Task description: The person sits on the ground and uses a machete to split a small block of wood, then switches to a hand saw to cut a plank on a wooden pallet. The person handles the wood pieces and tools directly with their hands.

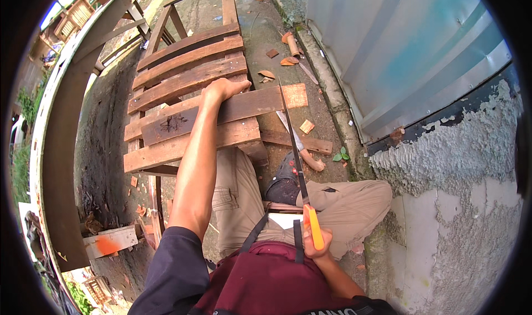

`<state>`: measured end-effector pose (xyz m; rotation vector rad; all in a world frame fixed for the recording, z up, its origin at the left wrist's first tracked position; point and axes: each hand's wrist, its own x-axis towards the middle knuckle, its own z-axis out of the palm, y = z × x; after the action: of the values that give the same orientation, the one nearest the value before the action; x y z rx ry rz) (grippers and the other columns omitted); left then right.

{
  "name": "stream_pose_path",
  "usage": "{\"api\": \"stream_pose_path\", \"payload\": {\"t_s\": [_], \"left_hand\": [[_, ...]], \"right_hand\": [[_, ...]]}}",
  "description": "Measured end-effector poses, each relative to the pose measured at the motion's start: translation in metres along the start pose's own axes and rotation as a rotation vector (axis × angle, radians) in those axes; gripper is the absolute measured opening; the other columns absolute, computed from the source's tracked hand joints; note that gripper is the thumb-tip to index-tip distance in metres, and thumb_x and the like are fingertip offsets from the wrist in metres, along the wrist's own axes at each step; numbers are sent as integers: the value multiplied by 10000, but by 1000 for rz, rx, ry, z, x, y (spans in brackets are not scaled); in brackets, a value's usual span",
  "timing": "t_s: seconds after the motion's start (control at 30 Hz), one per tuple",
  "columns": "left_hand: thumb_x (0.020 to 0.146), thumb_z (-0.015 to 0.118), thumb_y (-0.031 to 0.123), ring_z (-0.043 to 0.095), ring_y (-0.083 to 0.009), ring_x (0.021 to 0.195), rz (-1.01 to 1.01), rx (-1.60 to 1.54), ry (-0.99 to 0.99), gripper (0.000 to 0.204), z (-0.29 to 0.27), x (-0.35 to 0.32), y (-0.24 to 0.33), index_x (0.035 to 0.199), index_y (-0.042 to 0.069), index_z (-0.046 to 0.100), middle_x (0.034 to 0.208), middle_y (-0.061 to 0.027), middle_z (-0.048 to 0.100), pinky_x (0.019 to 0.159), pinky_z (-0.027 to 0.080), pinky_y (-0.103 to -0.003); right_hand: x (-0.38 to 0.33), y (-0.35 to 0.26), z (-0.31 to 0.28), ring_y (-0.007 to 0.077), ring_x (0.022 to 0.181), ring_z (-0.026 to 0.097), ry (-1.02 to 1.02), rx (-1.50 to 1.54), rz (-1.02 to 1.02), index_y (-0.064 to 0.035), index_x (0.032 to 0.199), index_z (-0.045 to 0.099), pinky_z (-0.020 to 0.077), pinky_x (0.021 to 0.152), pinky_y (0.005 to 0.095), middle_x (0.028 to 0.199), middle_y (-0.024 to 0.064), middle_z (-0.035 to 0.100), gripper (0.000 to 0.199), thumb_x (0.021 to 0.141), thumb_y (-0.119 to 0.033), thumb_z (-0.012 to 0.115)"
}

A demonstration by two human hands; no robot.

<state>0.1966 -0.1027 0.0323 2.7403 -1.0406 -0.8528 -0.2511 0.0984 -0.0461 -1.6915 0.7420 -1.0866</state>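
A dark wooden board (249, 105) lies across a slatted wooden frame (191, 74), its pale right end jutting past the frame's side. My left hand (221, 89) grips the board's far edge and bears down on it; its fingers are partly hidden. Closed around the orange handle of a handsaw (313, 227) is my right hand (317, 243), near my lap. The saw's long dark blade points away from me and crosses the board near its right end, where dark wood meets the paler part. From here I cannot tell how deep the blade sits.
A large knife with a wooden handle (311, 159) lies on the ground beside my shoe (284, 183), near a loose wood strip (318, 144) and offcuts (306, 126). A metal wall (399, 54) stands on the right. Left, a large panel (61, 165) stands upright.
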Motion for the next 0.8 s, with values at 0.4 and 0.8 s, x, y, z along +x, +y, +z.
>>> {"api": "stream_pose_path", "payload": {"t_s": [0.4,0.8], "left_hand": [[729,633,769,552,-364,1328,35,-17,-15,908,-4,-4,2,1277,47,684,1394,-215,598,1112,403,-454],[752,590,766,497,-393,1375,58,-16,-32,855,-2,9,4,1306,121,683,1446,-189,561,1173,291,-528]], "right_hand": [[50,27,26,299,462,588,-3,-158,-57,-4,694,602,445,475,407,563,132,559,150,827,-59,643],[181,12,69,205,422,477,83,-21,1,2,662,541,373,458,364,526,111,507,239,869,-60,644]]}}
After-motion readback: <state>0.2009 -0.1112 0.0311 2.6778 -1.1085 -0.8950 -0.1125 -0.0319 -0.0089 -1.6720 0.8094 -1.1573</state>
